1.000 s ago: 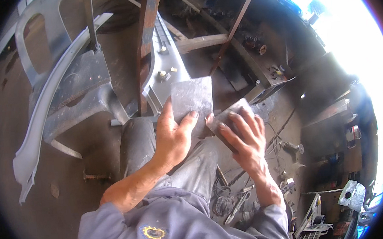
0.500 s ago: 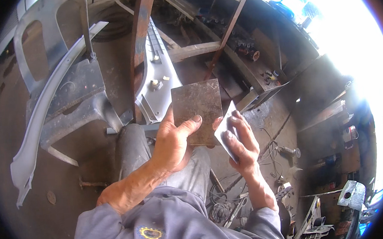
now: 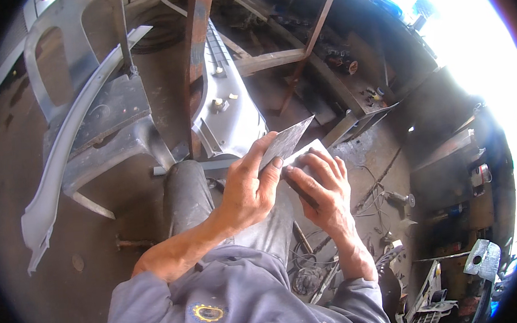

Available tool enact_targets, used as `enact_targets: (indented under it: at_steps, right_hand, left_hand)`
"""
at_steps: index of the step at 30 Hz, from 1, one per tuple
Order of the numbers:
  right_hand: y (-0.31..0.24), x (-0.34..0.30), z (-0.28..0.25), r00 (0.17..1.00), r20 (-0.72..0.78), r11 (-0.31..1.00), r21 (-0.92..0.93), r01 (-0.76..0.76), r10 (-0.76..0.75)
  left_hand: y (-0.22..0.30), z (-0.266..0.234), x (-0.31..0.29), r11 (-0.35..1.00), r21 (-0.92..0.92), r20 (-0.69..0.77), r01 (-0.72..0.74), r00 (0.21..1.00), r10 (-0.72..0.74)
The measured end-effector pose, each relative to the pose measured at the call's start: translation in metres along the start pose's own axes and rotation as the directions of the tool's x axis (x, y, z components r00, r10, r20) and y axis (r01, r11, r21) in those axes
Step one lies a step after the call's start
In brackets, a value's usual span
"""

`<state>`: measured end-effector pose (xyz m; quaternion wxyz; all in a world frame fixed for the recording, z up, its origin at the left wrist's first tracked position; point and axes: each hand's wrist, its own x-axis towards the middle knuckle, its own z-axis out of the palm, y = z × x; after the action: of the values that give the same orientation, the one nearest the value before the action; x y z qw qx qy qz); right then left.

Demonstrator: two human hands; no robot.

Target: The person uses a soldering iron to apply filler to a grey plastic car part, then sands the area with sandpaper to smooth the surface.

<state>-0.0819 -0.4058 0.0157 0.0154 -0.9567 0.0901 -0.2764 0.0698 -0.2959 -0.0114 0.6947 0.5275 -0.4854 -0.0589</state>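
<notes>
My left hand (image 3: 245, 192) grips a thin, square, stained metal plate (image 3: 286, 142) between thumb and fingers, now tilted so its face is seen at a slant. Closed round a flat, pale-edged blade like a filler spreader (image 3: 309, 151) is my right hand (image 3: 325, 190). The blade lies close against the plate's right side; fingers hide where they meet, so I cannot tell if they touch. Both hands are above my lap. Just beyond them, a light grey moulded trim panel (image 3: 232, 118) with yellowish clips leans by a rusty upright post (image 3: 198, 64).
At left a dusty plastic chair (image 3: 113, 105) carries a long curved grey trim strip (image 3: 62, 150). A hammer-like tool (image 3: 134, 242) lies on the floor. An angle grinder (image 3: 400, 199) and cables lie at right. A wooden frame (image 3: 273, 61) stands ahead, with bright light at right.
The plate has turned from facing me to a steep slant. My right hand has moved slightly left with the blade, closer to the plate and my left hand.
</notes>
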Motion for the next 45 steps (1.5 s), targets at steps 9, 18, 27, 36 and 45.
enact_targets:
  at_steps: [9,18,27,36,45]
  right_hand:
    - [-0.013,-0.024,0.007,0.976,-0.113,0.883,0.456,-0.113,0.184]
    - [0.023,-0.016,0.015,0.981,-0.193,1.000,-0.030,0.001,-0.006]
    - [0.014,0.004,-0.006,0.989,-0.058,0.985,-0.108,0.133,-0.140]
    - [0.006,0.011,-0.016,0.974,-0.085,0.970,-0.137,0.199,-0.212]
    - [0.026,0.004,0.020,0.954,-0.273,0.951,0.243,0.192,-0.123]
  left_hand:
    - [0.018,-0.014,0.012,0.940,-0.163,-0.099,0.299,0.943,-0.317]
    - [0.010,-0.013,0.006,0.453,-0.775,0.146,0.440,0.823,-0.549]
    - [0.015,-0.009,-0.003,0.941,-0.202,-0.114,0.272,0.948,-0.298]
    - [0.021,-0.016,0.002,0.866,-0.346,-0.086,0.360,0.907,-0.412]
    - [0.030,-0.019,0.006,0.365,-0.818,0.186,0.444,0.805,-0.563]
